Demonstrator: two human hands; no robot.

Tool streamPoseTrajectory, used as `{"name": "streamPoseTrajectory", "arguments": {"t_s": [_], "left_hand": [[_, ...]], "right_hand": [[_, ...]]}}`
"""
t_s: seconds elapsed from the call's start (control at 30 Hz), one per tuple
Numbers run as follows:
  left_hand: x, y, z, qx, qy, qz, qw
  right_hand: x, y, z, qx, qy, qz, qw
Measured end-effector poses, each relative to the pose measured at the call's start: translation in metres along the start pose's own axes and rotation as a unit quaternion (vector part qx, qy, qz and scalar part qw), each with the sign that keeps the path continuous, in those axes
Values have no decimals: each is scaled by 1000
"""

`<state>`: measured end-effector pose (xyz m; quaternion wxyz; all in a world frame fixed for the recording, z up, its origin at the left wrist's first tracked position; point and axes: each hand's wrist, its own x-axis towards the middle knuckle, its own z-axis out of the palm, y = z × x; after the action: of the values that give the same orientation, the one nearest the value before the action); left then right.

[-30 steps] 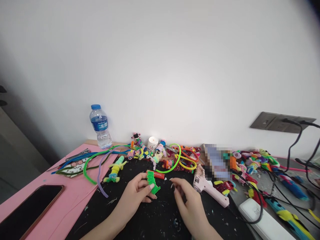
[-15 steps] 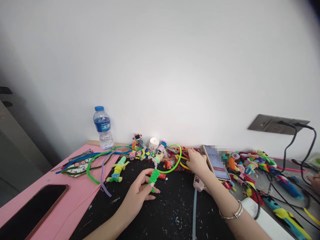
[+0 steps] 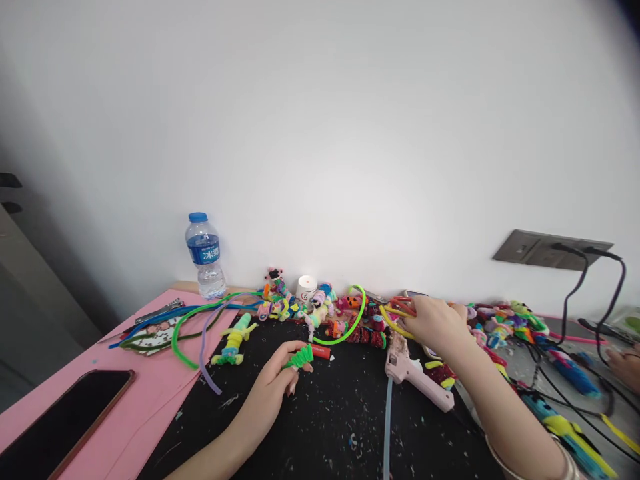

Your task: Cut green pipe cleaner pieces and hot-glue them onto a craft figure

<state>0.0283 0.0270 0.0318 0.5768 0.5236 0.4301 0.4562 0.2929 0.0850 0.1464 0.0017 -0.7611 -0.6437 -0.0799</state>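
Observation:
My left hand [image 3: 280, 373] pinches a bright green pipe cleaner wound into a tight coil [image 3: 301, 358]. A green strand [image 3: 361, 313] loops from near the coil toward the back. Off to the right, my right hand [image 3: 435, 325] is closed on yellow pipe cleaners [image 3: 393, 320] and orange-red ones, partly hidden by its fingers. Just below that hand lies a pale pink hot glue gun [image 3: 417, 380], a clear glue stick [image 3: 387, 427] trailing from it. Between the hands, a red tube-like item [image 3: 321, 351] rests on the black mat [image 3: 320, 427].
Pipe-cleaner figures crowd the wall side around a white candle cup [image 3: 306, 288]. At left are a water bottle [image 3: 206, 257], a dark phone [image 3: 65, 420] and a yellow-green figure [image 3: 235, 341]. Black cables [image 3: 570, 300] run from a wall socket [image 3: 540, 248]. Another person's hand [image 3: 625, 365] shows at far right.
My right hand has moved right with the yellow and orange-red pipe cleaners, uncovering the glue gun and now covering most of the propped phone. My left hand has tilted the green coil flatter.

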Motion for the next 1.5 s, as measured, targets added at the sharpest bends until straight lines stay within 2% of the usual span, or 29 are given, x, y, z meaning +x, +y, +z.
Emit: {"name": "streamPoseTrajectory", "arguments": {"t_s": [0.17, 0.33, 0.47, 0.6, 0.7, 0.87, 0.97, 1.03, 1.1, 1.23, 1.33, 1.5], "left_hand": [[0, -4, -2, 0, -5, 3, 1000], [-2, 8, -1, 128, 20, 18, 991], [-2, 13, -1, 142, 0, 37, 989], [-1, 4, -1, 147, 7, 36, 989], [0, -2, 1, 113, -11, 31, 993], [-3, 0, 3, 65, -52, 24, 996], [-6, 2, 4, 66, -45, 47, 996], [-8, 3, 4, 89, -14, 69, 993], [-9, 5, 3, 140, -6, 82, 987], [-10, 12, 1, 236, -61, 104, 964], [-9, 13, 1, 263, -88, 98, 956], [-8, 6, 3, 271, -66, 61, 958]], "right_hand": [[-18, 3, 2, 72, 1, 14, 997], [-35, -21, 21, 125, -4, -46, 991], [-37, -24, 20, 73, 24, -48, 996], [-32, -15, 8, 0, 50, -58, 997], [-34, -16, 1, -23, 55, -82, 995], [-46, -38, 0, -35, 78, -165, 983], [-53, -53, 3, -29, 88, -214, 972], [-56, -62, 5, -37, 81, -232, 969], [-60, -69, 6, -46, 58, -248, 966], [-66, -79, 6, -48, 23, -269, 962], [-68, -82, 8, -53, -1, -274, 960], [-67, -79, 18, -50, 1, -268, 962]]}}
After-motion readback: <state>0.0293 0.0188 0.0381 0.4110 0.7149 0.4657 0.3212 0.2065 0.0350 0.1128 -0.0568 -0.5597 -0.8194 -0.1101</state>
